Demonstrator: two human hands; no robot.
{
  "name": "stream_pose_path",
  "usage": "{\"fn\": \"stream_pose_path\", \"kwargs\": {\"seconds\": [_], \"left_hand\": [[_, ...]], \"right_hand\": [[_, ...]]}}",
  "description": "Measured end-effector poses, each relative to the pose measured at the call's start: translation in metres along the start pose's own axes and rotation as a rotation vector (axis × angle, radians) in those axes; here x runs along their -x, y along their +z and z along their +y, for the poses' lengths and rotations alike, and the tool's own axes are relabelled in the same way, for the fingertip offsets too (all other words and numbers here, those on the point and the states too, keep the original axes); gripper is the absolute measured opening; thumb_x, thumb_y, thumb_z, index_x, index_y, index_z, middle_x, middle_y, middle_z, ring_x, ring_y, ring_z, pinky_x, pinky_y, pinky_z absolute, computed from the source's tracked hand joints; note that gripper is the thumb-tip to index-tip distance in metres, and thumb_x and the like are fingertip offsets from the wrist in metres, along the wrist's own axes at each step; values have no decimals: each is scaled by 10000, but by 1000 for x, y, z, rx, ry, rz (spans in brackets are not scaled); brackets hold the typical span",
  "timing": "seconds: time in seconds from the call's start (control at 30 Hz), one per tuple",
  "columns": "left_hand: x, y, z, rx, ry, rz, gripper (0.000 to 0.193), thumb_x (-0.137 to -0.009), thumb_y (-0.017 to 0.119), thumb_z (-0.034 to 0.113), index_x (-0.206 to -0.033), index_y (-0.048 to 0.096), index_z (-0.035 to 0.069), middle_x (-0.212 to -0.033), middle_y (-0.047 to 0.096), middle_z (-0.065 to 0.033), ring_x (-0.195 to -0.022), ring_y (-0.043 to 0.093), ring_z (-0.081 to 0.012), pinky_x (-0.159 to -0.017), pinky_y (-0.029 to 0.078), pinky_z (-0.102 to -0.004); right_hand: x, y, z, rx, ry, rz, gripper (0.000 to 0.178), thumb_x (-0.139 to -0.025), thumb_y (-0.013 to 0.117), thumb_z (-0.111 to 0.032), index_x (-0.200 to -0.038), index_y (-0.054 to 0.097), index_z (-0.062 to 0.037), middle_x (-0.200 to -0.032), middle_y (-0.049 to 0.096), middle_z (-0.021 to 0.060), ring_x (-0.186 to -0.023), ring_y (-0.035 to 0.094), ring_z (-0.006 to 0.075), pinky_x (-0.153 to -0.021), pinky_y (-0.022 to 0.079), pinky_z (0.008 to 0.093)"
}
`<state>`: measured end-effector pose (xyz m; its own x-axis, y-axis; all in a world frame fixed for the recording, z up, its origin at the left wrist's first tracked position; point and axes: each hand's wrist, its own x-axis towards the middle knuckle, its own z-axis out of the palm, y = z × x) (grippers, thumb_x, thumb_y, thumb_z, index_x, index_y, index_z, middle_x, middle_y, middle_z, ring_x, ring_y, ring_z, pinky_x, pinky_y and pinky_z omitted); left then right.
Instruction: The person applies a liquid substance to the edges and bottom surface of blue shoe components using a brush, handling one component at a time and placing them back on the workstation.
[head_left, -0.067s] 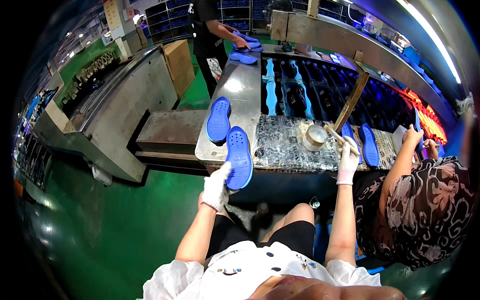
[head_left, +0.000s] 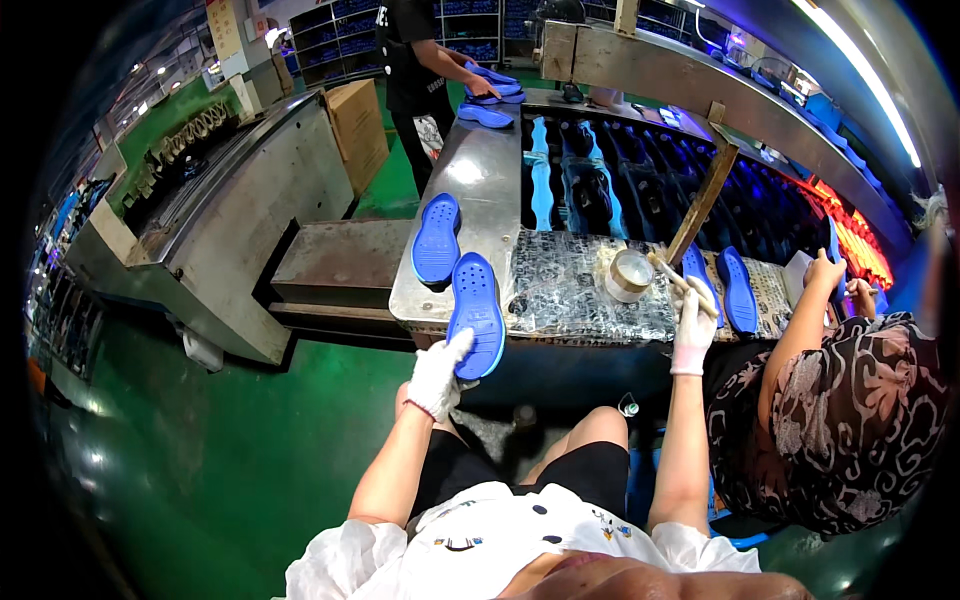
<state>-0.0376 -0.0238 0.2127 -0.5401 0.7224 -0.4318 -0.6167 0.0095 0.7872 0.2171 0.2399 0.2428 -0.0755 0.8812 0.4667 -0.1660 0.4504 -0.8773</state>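
Observation:
My left hand (head_left: 436, 374), in a white glove, is closed on the heel end of a blue shoe sole (head_left: 475, 310), thumb on its upper face. The sole is tilted over the table's near edge, its holed toe end pointing away. Just beyond it, to the left, another blue sole (head_left: 437, 240) lies on the metal tabletop. My right hand (head_left: 692, 318), also gloved, is closed round the handle of a brush (head_left: 672, 276); the brush's tip lies close to a round pot (head_left: 630, 274) with a pale, crusted rim.
Two more soles, one plainly a blue sole (head_left: 738, 290), lie right of my right hand, near a co-worker's hand (head_left: 826, 270). Dark conveyor slats (head_left: 580, 180) run behind the pot, crossed by a wooden post (head_left: 703, 195). At the far end another person (head_left: 415, 70) handles blue soles.
My left thumb has slid slightly up and right over the sole's heel. My right hand and the brush have shifted very slightly; the rest looks the same.

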Motion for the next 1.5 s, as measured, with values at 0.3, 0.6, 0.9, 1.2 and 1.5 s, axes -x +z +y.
{"fn": "stream_pose_path", "kwargs": {"seconds": [0.3,0.6,0.9,1.2,1.5], "left_hand": [[36,55,15,196,406,-125,418,-760,596,-47,-1163,506,15,-1029,615,-69,-902,606,-168,-820,489,-289],[62,86,0,9,651,228,397,-752,695,3,-1108,520,7,-994,591,-57,-838,574,-120,-738,483,-260],[64,85,-13,-57,672,213,439,-744,698,-12,-1136,502,5,-1000,586,-64,-832,580,-122,-745,494,-259],[62,84,-10,-74,580,177,436,-742,698,-19,-1129,496,-2,-1005,592,-71,-854,585,-128,-752,502,-267],[54,78,-18,-172,620,127,414,-733,713,-4,-1103,528,9,-1004,609,-71,-856,589,-126,-751,500,-267]], "right_hand": [[108,14,-68,36,29,30,233,-901,509,-137,-1068,537,24,-803,609,78,-634,535,79,-551,411,170],[140,46,-103,116,-334,-327,210,-683,592,114,-881,586,45,-715,593,130,-584,585,202,-517,477,272],[141,62,-117,403,-539,-445,244,-612,679,51,-827,616,-46,-686,622,51,-551,557,205,-494,445,299],[134,62,-116,407,-476,-410,190,-617,661,64,-768,616,-43,-653,605,56,-518,542,207,-471,434,282],[135,60,-117,422,-476,-406,157,-611,651,52,-721,613,-53,-659,604,39,-507,534,192,-456,432,286]]}}
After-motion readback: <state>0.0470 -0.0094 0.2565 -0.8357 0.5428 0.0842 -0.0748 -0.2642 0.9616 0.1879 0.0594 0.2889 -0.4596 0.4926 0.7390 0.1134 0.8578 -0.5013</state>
